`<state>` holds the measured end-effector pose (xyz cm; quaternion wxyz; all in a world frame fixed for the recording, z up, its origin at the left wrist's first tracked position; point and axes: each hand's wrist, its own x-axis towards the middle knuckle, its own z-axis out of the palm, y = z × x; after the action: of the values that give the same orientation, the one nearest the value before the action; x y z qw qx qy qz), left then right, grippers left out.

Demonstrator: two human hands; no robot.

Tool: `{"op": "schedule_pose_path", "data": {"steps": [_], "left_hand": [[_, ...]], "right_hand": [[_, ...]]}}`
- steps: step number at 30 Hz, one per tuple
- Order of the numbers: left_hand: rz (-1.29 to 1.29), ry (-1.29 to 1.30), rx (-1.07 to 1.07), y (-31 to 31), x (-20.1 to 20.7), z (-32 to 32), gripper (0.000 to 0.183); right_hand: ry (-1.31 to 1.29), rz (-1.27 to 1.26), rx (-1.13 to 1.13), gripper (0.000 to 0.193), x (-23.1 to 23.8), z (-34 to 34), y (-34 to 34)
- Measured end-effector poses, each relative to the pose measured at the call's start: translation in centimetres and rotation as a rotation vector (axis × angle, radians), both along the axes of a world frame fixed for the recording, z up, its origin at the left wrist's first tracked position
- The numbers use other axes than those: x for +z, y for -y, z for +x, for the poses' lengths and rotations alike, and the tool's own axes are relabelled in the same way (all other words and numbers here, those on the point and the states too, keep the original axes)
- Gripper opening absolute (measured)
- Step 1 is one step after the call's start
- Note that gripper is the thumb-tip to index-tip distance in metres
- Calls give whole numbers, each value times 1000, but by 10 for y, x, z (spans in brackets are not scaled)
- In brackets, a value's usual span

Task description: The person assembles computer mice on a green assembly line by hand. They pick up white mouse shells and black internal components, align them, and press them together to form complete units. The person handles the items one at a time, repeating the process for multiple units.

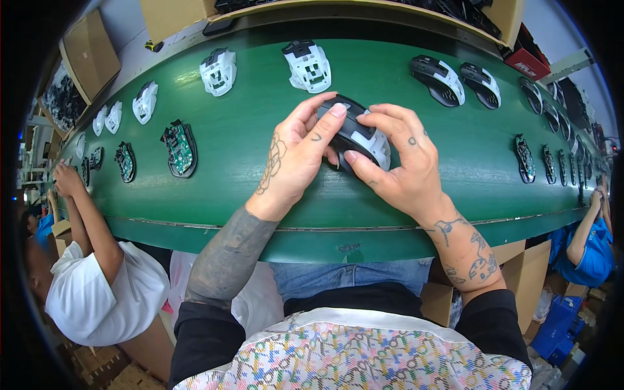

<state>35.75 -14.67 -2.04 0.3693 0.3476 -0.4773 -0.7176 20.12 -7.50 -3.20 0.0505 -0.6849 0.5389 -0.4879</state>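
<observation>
Both my hands grip one black and white computer mouse (368, 142), held just above the green belt (260, 188). My left hand (305, 140) is wrapped on its left side, the thumb lying on the black top near the buttons. On the other side my right hand (406, 153) curls its fingers over the top edge, with the thumb low on the white part. The underside of the mouse is hidden. Beyond my hands lies a white mouse shell (309, 68) with a black front. To the left rests a mouse base with a green circuit board (179, 149).
More white shells (218, 71) and board bases (125, 161) lie leftward. Rightward are black mouse covers (437, 80) and further bases (524, 159). A cardboard box (364, 8) with black parts borders the far side. Co-workers sit left (107, 292) and right (585, 253).
</observation>
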Motion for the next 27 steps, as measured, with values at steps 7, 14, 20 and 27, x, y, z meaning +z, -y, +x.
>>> {"op": "schedule_pose_path", "data": {"steps": [7,14,20,27], "left_hand": [[-21,23,13,1,-1,3,42],[-40,70,14,2,-1,6,43],[-51,62,22,3,-2,8,43],[-53,45,15,4,-2,11,43]], "right_hand": [[77,31,6,42,-2,5,1],[33,20,8,41,-2,6,3],[65,67,-3,47,2,10,1],[133,56,14,53,-4,13,3]]}}
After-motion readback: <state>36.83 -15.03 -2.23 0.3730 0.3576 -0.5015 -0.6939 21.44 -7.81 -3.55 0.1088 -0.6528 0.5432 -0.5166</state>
